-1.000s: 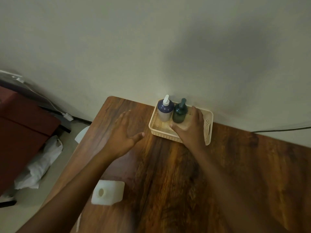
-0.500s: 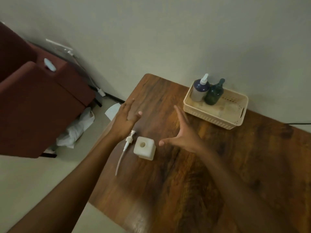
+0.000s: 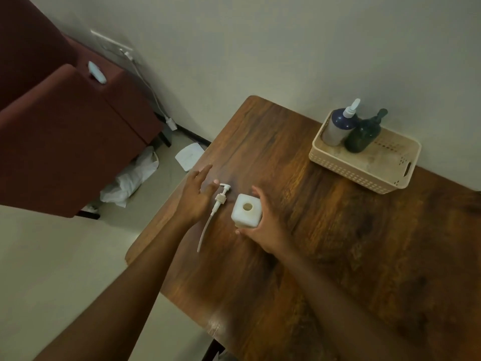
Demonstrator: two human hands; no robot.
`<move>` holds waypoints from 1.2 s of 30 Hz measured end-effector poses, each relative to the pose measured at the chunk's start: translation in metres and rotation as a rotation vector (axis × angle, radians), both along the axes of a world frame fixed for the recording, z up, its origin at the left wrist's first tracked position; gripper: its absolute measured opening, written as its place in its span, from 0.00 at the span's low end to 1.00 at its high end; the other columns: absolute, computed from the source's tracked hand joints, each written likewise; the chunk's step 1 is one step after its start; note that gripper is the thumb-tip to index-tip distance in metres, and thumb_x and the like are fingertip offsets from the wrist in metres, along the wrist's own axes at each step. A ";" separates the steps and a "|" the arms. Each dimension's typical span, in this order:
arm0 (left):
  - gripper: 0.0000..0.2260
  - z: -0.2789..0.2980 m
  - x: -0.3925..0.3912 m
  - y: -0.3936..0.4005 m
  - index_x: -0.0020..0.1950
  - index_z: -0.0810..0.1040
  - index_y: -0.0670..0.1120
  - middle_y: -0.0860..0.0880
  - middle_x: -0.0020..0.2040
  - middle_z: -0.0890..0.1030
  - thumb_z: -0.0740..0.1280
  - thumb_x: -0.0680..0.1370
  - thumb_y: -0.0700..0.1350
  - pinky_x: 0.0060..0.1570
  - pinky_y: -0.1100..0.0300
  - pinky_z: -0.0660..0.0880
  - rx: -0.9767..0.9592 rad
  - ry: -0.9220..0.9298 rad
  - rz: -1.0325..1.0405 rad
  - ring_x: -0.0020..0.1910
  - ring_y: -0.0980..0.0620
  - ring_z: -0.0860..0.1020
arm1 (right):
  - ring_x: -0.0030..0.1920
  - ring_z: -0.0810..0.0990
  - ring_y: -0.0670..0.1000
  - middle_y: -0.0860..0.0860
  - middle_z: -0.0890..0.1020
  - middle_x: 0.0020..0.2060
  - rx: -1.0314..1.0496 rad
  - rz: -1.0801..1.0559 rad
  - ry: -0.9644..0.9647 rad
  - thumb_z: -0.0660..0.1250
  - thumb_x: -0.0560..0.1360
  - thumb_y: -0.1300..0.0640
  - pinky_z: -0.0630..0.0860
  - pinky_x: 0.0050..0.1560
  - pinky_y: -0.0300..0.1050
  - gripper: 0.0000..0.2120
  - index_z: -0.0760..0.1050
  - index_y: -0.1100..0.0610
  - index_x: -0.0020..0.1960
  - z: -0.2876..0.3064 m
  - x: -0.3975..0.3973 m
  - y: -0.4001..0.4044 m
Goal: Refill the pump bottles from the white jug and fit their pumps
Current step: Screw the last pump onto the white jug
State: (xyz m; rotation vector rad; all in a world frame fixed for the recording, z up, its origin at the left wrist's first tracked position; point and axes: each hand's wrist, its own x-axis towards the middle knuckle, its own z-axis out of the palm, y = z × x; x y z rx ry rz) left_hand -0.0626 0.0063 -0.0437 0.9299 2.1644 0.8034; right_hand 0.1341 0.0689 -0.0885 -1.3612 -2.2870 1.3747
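Note:
A white square jug (image 3: 246, 210) stands upright near the table's left edge, its round mouth uncapped. My right hand (image 3: 264, 225) wraps its right side, fingers behind and thumb in front. A loose white pump (image 3: 218, 203) with a long dip tube lies flat just left of the jug. My left hand (image 3: 195, 198) hovers over the pump head with fingers spread, its thumb tip at the nozzle. Two pump bottles stand in a cream basket (image 3: 364, 173) at the back: a navy and grey one (image 3: 338, 126) with a white pump, and a dark green one (image 3: 363, 135) with a dark pump.
The wooden table (image 3: 351, 243) meets the wall at the back. To the left stands a maroon upholstered seat (image 3: 65, 131) with a small white object (image 3: 96, 72) on it. White bags (image 3: 130, 178), a paper sheet (image 3: 189, 155) and a cable lie on the floor.
My right hand has closed in from the right and taken hold of the jug. My left hand has dropped nearer the pump head. The camera has swung left from the basket.

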 end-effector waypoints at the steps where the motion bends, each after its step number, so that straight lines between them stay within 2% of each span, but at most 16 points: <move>1: 0.24 -0.005 0.000 -0.001 0.82 0.63 0.59 0.49 0.83 0.62 0.60 0.85 0.59 0.78 0.42 0.59 -0.011 0.009 0.004 0.82 0.46 0.61 | 0.74 0.65 0.49 0.46 0.66 0.75 0.015 -0.026 0.024 0.84 0.62 0.46 0.71 0.70 0.51 0.56 0.52 0.39 0.78 -0.005 -0.001 -0.002; 3: 0.26 -0.015 0.000 0.000 0.81 0.64 0.59 0.49 0.83 0.64 0.64 0.83 0.58 0.78 0.42 0.63 -0.041 0.013 0.020 0.80 0.45 0.64 | 0.68 0.70 0.45 0.44 0.71 0.67 0.042 -0.061 0.083 0.84 0.63 0.47 0.75 0.67 0.48 0.48 0.59 0.39 0.74 -0.012 -0.002 -0.004; 5: 0.27 -0.023 0.000 0.001 0.81 0.65 0.58 0.50 0.82 0.66 0.68 0.82 0.55 0.76 0.40 0.67 -0.060 0.000 0.029 0.78 0.45 0.67 | 0.62 0.71 0.40 0.40 0.72 0.61 0.079 -0.074 0.116 0.84 0.62 0.48 0.76 0.62 0.42 0.44 0.62 0.39 0.69 -0.013 -0.002 -0.006; 7: 0.28 -0.032 0.002 0.005 0.80 0.67 0.57 0.49 0.80 0.70 0.71 0.81 0.51 0.74 0.40 0.70 -0.073 0.002 0.024 0.75 0.45 0.71 | 0.58 0.71 0.35 0.39 0.71 0.59 0.109 -0.083 0.140 0.84 0.62 0.47 0.70 0.57 0.28 0.43 0.63 0.39 0.68 -0.011 0.000 -0.008; 8: 0.29 -0.035 0.003 0.008 0.80 0.67 0.56 0.47 0.78 0.72 0.71 0.80 0.50 0.73 0.41 0.72 -0.085 0.015 0.024 0.74 0.45 0.73 | 0.58 0.71 0.35 0.39 0.71 0.59 0.117 -0.089 0.148 0.84 0.62 0.47 0.66 0.55 0.24 0.43 0.64 0.40 0.69 -0.009 0.001 -0.008; 10: 0.29 -0.041 0.006 0.015 0.79 0.69 0.54 0.45 0.75 0.75 0.73 0.79 0.48 0.70 0.44 0.75 -0.111 0.048 0.029 0.69 0.45 0.76 | 0.60 0.70 0.38 0.39 0.71 0.60 0.120 -0.102 0.147 0.84 0.62 0.47 0.64 0.54 0.24 0.43 0.65 0.43 0.70 -0.005 0.006 -0.008; 12: 0.28 -0.047 0.011 0.021 0.78 0.71 0.52 0.43 0.71 0.77 0.73 0.79 0.47 0.68 0.48 0.77 -0.131 0.060 0.040 0.66 0.45 0.78 | 0.62 0.70 0.40 0.38 0.71 0.61 0.107 -0.120 0.141 0.84 0.63 0.45 0.66 0.55 0.28 0.43 0.63 0.41 0.71 0.000 0.013 -0.008; 18: 0.29 -0.053 0.027 0.032 0.77 0.73 0.48 0.42 0.68 0.78 0.75 0.77 0.43 0.67 0.50 0.77 -0.174 0.099 0.066 0.65 0.43 0.78 | 0.64 0.69 0.41 0.39 0.71 0.64 0.086 -0.160 0.122 0.83 0.64 0.45 0.75 0.61 0.42 0.43 0.63 0.40 0.72 0.016 0.039 -0.007; 21: 0.25 -0.056 0.028 0.032 0.77 0.73 0.50 0.43 0.71 0.75 0.71 0.80 0.39 0.62 0.59 0.71 -0.219 0.099 0.061 0.67 0.43 0.76 | 0.67 0.68 0.43 0.42 0.72 0.67 0.095 -0.176 0.099 0.83 0.64 0.46 0.75 0.63 0.45 0.44 0.63 0.42 0.73 0.019 0.049 -0.008; 23: 0.24 -0.057 0.029 0.031 0.77 0.73 0.51 0.43 0.71 0.75 0.68 0.81 0.37 0.61 0.60 0.68 -0.238 0.126 0.039 0.68 0.43 0.75 | 0.67 0.69 0.43 0.42 0.72 0.66 0.099 -0.180 0.097 0.83 0.64 0.47 0.74 0.63 0.44 0.44 0.63 0.42 0.73 0.019 0.054 -0.009; 25: 0.24 -0.056 0.032 0.031 0.78 0.72 0.50 0.42 0.71 0.75 0.67 0.82 0.37 0.67 0.57 0.71 -0.227 0.154 0.022 0.69 0.43 0.75 | 0.65 0.70 0.42 0.40 0.72 0.64 0.088 -0.187 0.097 0.83 0.64 0.46 0.74 0.61 0.42 0.44 0.63 0.40 0.73 0.019 0.059 -0.010; 27: 0.23 -0.052 0.037 0.031 0.79 0.71 0.51 0.42 0.71 0.76 0.65 0.84 0.40 0.70 0.50 0.74 -0.213 0.159 -0.004 0.68 0.43 0.76 | 0.61 0.69 0.37 0.36 0.70 0.61 0.065 -0.204 0.092 0.83 0.64 0.45 0.72 0.56 0.35 0.44 0.62 0.38 0.72 0.019 0.065 -0.011; 29: 0.22 -0.044 0.044 0.032 0.79 0.70 0.52 0.43 0.69 0.77 0.64 0.85 0.42 0.68 0.48 0.77 -0.187 0.144 -0.038 0.65 0.45 0.78 | 0.57 0.69 0.29 0.30 0.69 0.57 0.060 -0.219 0.089 0.83 0.63 0.45 0.68 0.48 0.24 0.44 0.62 0.37 0.71 0.022 0.072 -0.013; 31: 0.21 -0.035 0.053 0.032 0.78 0.72 0.51 0.45 0.67 0.79 0.66 0.84 0.44 0.59 0.52 0.81 -0.119 0.119 -0.066 0.60 0.48 0.80 | 0.57 0.67 0.24 0.28 0.68 0.56 0.060 -0.227 0.081 0.83 0.64 0.46 0.65 0.42 0.19 0.44 0.61 0.37 0.72 0.027 0.080 -0.014; 33: 0.22 -0.025 0.065 0.034 0.75 0.75 0.50 0.49 0.66 0.80 0.70 0.81 0.40 0.48 0.63 0.79 -0.036 0.099 -0.089 0.56 0.53 0.80 | 0.60 0.69 0.33 0.33 0.69 0.60 0.055 -0.244 0.078 0.83 0.64 0.46 0.68 0.53 0.25 0.44 0.61 0.38 0.72 0.035 0.088 -0.013; 36: 0.22 0.000 0.090 0.043 0.72 0.77 0.48 0.48 0.56 0.83 0.70 0.79 0.34 0.45 0.65 0.78 0.064 0.079 -0.117 0.47 0.54 0.81 | 0.66 0.69 0.44 0.41 0.71 0.65 0.075 -0.264 0.071 0.83 0.64 0.47 0.74 0.63 0.45 0.43 0.62 0.40 0.72 0.057 0.108 -0.008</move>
